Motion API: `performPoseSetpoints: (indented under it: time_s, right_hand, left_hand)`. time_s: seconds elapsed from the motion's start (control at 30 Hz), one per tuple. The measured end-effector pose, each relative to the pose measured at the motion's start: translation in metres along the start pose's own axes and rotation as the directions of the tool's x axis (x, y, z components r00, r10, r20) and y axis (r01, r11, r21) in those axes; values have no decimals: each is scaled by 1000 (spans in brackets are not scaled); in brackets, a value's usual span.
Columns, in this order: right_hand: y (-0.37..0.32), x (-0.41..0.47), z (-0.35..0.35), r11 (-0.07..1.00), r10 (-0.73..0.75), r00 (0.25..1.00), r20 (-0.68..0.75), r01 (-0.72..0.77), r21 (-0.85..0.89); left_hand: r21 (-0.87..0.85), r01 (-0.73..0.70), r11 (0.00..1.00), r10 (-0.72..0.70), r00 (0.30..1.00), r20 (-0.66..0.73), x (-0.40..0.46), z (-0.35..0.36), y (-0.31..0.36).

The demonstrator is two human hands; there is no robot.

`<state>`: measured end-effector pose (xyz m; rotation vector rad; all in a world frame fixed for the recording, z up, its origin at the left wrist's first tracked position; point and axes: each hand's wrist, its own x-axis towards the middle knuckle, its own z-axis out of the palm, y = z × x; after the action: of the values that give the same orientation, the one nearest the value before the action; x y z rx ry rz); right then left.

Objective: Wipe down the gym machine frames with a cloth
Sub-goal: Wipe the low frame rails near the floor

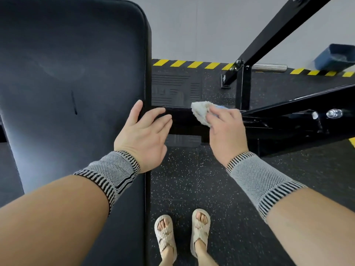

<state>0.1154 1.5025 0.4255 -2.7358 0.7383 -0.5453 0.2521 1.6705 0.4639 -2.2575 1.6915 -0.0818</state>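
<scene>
Head view puts the cloth [200, 111] near the middle of what I see: a small, off-white, nubbly rag, crumpled into a wad, with a bit of blue showing at its far edge under my fingers. It sits pressed on the top face of the black frame bar [182, 120] that runs crosswise from the bench pad to the right. My right hand [224, 129] grips the cloth, fingers curled over it and holding it down on the metal. The bar is glossy black and reflects light along its upper edge; further right it meets a bolted joint with a shiny bolt head [334, 113].

My left hand [145, 129] lies flat and relaxed, fingers straight, with the thumb on the edge of the bench pad [67, 73] and the fingertips reaching onto the bar, just beside the cloth but not touching it. Both wrists wear grey knit bands with striped edges.

Beyond the bar a diagonal black strut [272, 29] rises to the upper right. Below, my sandalled feet [182, 235] stand on speckled dark rubber flooring [240, 189], and yellow-black hazard tape [192, 64] lines the wall base.
</scene>
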Motion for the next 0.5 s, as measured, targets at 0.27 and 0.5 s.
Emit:
performPoseSetpoints:
  time_s: [0.27, 0.5]
  right_hand:
    - [-50, 14, 29, 991, -85, 996, -40, 89, 103]
    - [-36, 16, 30, 968, -228, 971, -75, 234, 96]
  left_hand:
    - [-73, 15, 997, -24, 993, -119, 0, 2, 1]
    - [-23, 44, 999, -46, 993, -104, -2, 2, 4]
